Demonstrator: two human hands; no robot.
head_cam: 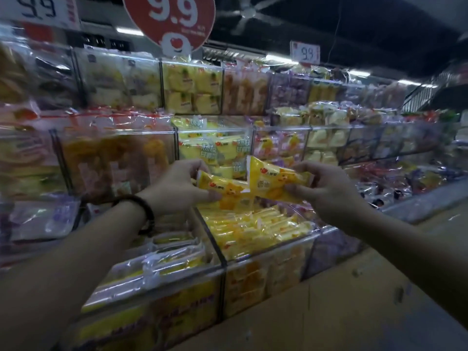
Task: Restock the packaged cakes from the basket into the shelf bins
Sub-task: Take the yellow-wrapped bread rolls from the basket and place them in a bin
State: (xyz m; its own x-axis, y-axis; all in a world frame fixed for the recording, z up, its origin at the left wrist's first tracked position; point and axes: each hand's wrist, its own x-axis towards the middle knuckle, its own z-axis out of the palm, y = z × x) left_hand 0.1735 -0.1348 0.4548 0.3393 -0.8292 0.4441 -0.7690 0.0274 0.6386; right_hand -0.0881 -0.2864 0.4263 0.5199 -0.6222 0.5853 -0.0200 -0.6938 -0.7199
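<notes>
Nearest the camera, both forearms reach up and forward, the left one wearing a dark bead bracelet (147,211). The left hand (177,183) pinches the left end of a yellow cake pack (228,192), thumb beneath and fingers curled over the top. The right hand (326,191) pinches the right end of a second yellow pack (276,177) the same way, and the two packs overlap at their inner ends. Both hang just above the clear bin (273,247), which looks nearly full of matching stacked packs (253,229) lying in rows. To do this well, the packs probably want lowering flat and in line with those rows, label up, one at a time. They should be pressed lightly so nothing slides over the front rim, with the grip kept on the wrapper ends rather than the soft middle. The basket is out of view. Beyond, an upper bin (215,148) holds different yellow packs, under a round red price sign (168,19).
</notes>
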